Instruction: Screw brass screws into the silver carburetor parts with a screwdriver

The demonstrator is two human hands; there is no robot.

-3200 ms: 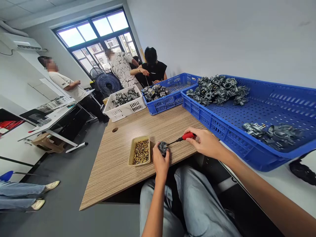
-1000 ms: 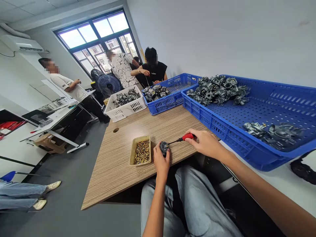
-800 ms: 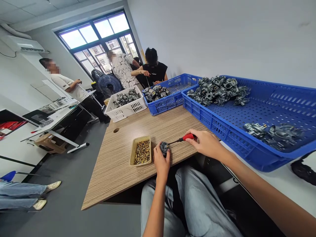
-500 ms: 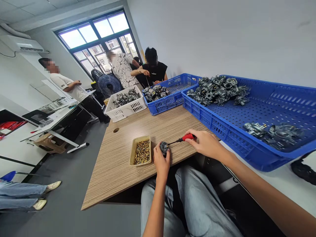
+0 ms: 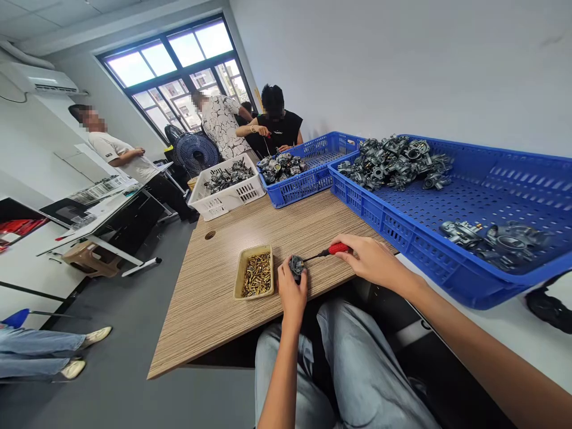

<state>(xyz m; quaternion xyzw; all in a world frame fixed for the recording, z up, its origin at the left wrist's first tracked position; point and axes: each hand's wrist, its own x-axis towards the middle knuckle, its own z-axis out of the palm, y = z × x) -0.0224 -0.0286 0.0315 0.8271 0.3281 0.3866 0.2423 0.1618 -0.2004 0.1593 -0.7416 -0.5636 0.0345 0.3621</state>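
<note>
My left hand (image 5: 292, 293) is closed around a small grey metal carburetor (image 5: 297, 266), holding it at the table near its front edge. In my right hand (image 5: 364, 259) is the red handle of a screwdriver (image 5: 338, 248). Its dark shaft points left, and the tip meets the carburetor's right side; the exact spot of contact is too small to make out. Just left of my left hand stands a cream tub (image 5: 238, 275) holding many small brass parts (image 5: 257, 274).
A large blue crate (image 5: 379, 223) with piled carburetors (image 5: 397, 161) stands to the right. Behind the wood-grain table (image 5: 201, 310) are a smaller blue crate (image 5: 297, 193) and a white crate (image 5: 227, 204), both holding carburetors. A co-worker in black (image 5: 283, 128) sits at the far end.
The screwdriver's handle and my right hand have shifted very slightly. My left hand still holds the carburetor in the same place.
</note>
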